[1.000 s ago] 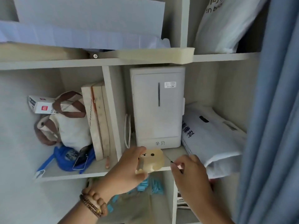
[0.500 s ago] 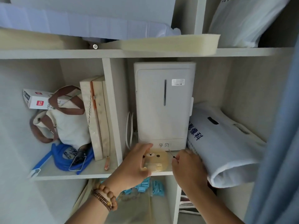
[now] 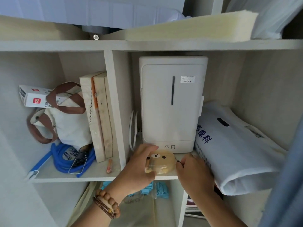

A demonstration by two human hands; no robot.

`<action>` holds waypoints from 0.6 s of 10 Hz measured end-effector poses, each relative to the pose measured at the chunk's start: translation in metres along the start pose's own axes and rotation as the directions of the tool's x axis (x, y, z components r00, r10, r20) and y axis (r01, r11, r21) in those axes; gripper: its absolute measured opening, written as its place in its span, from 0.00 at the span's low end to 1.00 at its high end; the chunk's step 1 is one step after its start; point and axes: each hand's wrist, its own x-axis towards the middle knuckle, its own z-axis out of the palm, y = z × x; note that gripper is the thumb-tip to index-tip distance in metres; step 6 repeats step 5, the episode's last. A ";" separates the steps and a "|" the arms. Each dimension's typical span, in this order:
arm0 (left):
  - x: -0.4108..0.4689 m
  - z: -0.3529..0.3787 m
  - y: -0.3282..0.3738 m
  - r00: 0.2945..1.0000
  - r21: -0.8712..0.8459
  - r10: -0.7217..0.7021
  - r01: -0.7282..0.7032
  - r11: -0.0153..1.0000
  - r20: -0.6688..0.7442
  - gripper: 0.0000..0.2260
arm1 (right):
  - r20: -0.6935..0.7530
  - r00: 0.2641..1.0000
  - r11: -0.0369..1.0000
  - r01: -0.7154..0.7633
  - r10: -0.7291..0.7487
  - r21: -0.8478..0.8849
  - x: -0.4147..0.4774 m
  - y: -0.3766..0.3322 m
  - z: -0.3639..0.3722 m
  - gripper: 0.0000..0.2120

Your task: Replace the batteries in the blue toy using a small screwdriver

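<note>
My left hand grips a translucent yellowish box with a bear face at its left side. The box rests at the front of the middle shelf, just before a white appliance. To the right of the box, my right hand pinches a thin small screwdriver, and its dark tip points at the box's right edge. No blue toy is visible. A few small batteries lie inside a coil of blue hose in the left compartment.
A vertical divider splits the shelf. On its left are upright boards, a canvas bag and a small white carton. A white printed bag lies right of the appliance. A blue curtain hangs at the right edge.
Both hands have moved forward and up onto the shelf with the bear box, which now sits against the appliance's base. The view has shifted closer and slightly right.
</note>
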 end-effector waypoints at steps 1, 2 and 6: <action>-0.001 0.001 0.001 1.000 0.003 0.007 -0.007 1.000 -0.020 0.32 | -0.018 1.000 1.000 0.004 -0.004 -0.009 -0.002 0.000 0.000 0.11; -0.004 0.001 0.003 0.998 0.014 0.039 -0.038 0.999 -0.049 0.34 | -0.025 1.000 1.000 0.000 0.000 0.003 -0.005 -0.001 0.000 0.11; -0.034 -0.016 0.024 0.977 0.075 0.125 -0.113 0.991 -0.175 0.25 | -0.076 0.996 0.998 0.059 -0.056 0.026 -0.009 0.004 -0.009 0.15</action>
